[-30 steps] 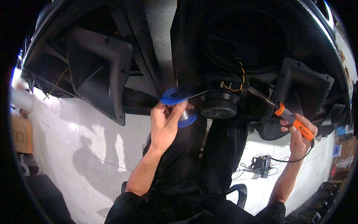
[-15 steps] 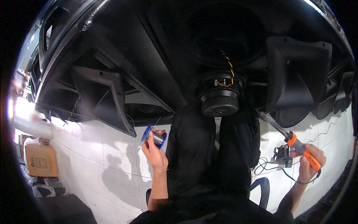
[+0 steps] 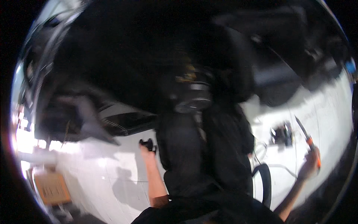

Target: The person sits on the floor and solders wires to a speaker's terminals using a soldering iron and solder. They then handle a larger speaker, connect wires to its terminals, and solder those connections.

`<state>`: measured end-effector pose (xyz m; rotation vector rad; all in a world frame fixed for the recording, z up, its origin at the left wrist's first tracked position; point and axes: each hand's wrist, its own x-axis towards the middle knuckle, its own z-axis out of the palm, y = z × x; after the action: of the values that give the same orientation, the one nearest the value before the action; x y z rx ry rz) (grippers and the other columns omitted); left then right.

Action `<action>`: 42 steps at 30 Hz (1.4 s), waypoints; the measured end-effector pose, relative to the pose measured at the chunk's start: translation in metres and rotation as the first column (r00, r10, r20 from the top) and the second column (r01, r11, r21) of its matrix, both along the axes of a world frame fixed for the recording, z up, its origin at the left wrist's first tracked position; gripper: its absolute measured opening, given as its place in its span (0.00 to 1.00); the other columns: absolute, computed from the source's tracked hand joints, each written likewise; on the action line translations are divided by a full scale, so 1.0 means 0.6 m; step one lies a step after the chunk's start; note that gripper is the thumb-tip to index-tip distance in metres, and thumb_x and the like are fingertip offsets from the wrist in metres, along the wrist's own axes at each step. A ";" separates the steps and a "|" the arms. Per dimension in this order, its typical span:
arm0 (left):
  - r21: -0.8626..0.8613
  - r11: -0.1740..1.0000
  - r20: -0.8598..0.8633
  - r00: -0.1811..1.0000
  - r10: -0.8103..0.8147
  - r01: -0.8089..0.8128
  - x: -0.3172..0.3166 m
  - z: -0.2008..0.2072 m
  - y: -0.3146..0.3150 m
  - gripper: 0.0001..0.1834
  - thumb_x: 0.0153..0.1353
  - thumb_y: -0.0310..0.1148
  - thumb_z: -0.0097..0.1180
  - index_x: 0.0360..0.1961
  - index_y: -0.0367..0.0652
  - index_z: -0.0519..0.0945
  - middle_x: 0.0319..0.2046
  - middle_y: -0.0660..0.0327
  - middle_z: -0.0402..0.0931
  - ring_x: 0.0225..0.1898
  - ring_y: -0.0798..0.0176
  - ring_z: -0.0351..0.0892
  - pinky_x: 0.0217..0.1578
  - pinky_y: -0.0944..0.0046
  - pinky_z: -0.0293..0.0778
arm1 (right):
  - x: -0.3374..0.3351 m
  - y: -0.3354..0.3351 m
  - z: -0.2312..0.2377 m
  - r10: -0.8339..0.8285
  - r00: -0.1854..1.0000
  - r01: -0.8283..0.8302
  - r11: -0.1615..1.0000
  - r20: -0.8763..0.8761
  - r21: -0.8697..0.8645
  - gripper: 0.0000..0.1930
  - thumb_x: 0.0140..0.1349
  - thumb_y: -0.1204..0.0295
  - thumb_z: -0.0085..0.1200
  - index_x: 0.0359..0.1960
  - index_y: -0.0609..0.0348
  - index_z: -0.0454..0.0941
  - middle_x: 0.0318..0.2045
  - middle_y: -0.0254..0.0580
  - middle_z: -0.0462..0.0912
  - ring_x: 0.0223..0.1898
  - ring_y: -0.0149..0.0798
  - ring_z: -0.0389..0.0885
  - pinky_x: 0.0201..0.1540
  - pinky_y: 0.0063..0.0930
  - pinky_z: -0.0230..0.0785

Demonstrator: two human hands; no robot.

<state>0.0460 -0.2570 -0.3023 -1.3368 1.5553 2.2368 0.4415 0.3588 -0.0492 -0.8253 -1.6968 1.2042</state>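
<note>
Hands well apart, both loaded: left to right, brown carton [image 3: 52,188] on the white floor, then left hand [image 3: 144,148] clamped on a small spool [image 3: 150,145] beside the left leg, finger detail lost to blur. Black speaker driver [image 3: 197,93] with yellow wire [image 3: 188,74] sits mid-view at the knees, smeared. Black stand [image 3: 282,133] on the floor further right, then right hand [image 3: 310,164] wrapped round the orange-handled soldering iron [image 3: 309,142], tip angled up and left.

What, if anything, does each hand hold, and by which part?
The right hand holds the soldering iron by its handle; the left hand, a spool, by a part too blurred to tell.
</note>
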 end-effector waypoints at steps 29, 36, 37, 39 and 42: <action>0.177 0.984 -0.040 0.999 0.019 -0.012 0.069 -0.263 -0.125 0.24 0.68 0.51 0.49 0.49 0.40 0.79 0.43 0.49 0.81 0.39 0.47 0.80 0.37 0.48 0.77 | 0.071 0.087 -0.469 -0.217 0.974 0.207 0.757 0.060 -0.620 0.33 0.71 0.49 0.51 0.64 0.66 0.69 0.59 0.53 0.77 0.62 0.52 0.74 0.63 0.48 0.64; -0.313 0.942 0.070 0.992 -0.105 0.122 0.073 -0.268 -0.115 0.20 0.65 0.45 0.56 0.43 0.36 0.81 0.37 0.48 0.80 0.30 0.50 0.77 0.29 0.51 0.74 | 0.099 0.041 -0.427 -0.089 0.867 0.277 0.905 0.491 -0.324 0.24 0.64 0.56 0.63 0.50 0.66 0.79 0.37 0.46 0.83 0.28 0.35 0.83 0.21 0.25 0.74; -0.413 0.907 0.089 0.995 -0.048 0.080 0.072 -0.246 -0.099 0.18 0.64 0.44 0.59 0.37 0.35 0.81 0.31 0.53 0.78 0.26 0.53 0.74 0.27 0.52 0.72 | 0.116 0.035 -0.417 -0.048 0.842 0.238 0.927 0.538 -0.290 0.22 0.64 0.58 0.64 0.49 0.67 0.79 0.36 0.45 0.83 0.27 0.34 0.82 0.20 0.25 0.74; -0.561 0.827 0.109 0.993 0.038 0.030 0.078 -0.182 -0.050 0.18 0.63 0.41 0.63 0.31 0.33 0.82 0.23 0.60 0.77 0.22 0.59 0.72 0.26 0.54 0.70 | 0.122 0.025 -0.406 -0.047 0.854 0.194 0.953 0.519 -0.232 0.16 0.63 0.67 0.64 0.45 0.67 0.80 0.32 0.43 0.83 0.27 0.34 0.83 0.19 0.24 0.74; -0.645 0.756 0.165 0.986 -0.006 0.112 0.073 -0.047 0.017 0.18 0.63 0.36 0.63 0.40 0.26 0.81 0.32 0.58 0.81 0.30 0.60 0.76 0.33 0.56 0.73 | 0.164 0.054 -0.423 0.056 0.691 0.153 0.963 0.720 -0.222 0.13 0.60 0.79 0.54 0.46 0.71 0.78 0.29 0.48 0.84 0.25 0.37 0.84 0.17 0.29 0.76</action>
<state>0.0896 -0.2466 -0.3303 -1.5150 2.3993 1.5287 0.5402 0.3909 -0.3028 -1.6803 -2.1254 1.1532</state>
